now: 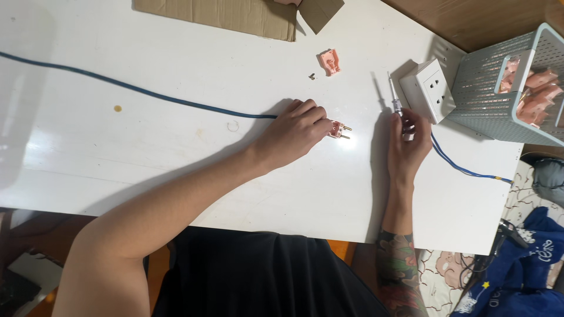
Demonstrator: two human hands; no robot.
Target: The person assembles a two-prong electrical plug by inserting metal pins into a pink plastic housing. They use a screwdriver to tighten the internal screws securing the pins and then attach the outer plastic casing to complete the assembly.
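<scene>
1. The pink plug half [336, 129] lay on the white table [176, 158], brass pins pointing away from the left hand [294, 132], toward the right. I took it as pinned flat so its open side stayed up.
2. Left hand: fingers curled, tips pressing on the plug half's near end where the blue cable [147, 94] ran in; the cable trailed off left of the plug across the table.
3. Right hand [408, 144], just right of the plug: closed in a pinch round a small screwdriver [396, 100], shaft sticking up and away from me. Grip looked like a ready hold, tip not on the plug.
4. Above the plug, well apart: the other pink cover half [330, 61] with a tiny screw [312, 76] beside it, probably parked clear of the hands.
5. Right of the plug, past the screwdriver: a white wall socket [432, 91] with its own blue lead running off the table edge.
6. Further right: a grey-green perforated basket [487, 94] holding more pink plug parts [531, 94].
7. Far above the plug: cardboard piece [235, 14] at the table edge.
</scene>
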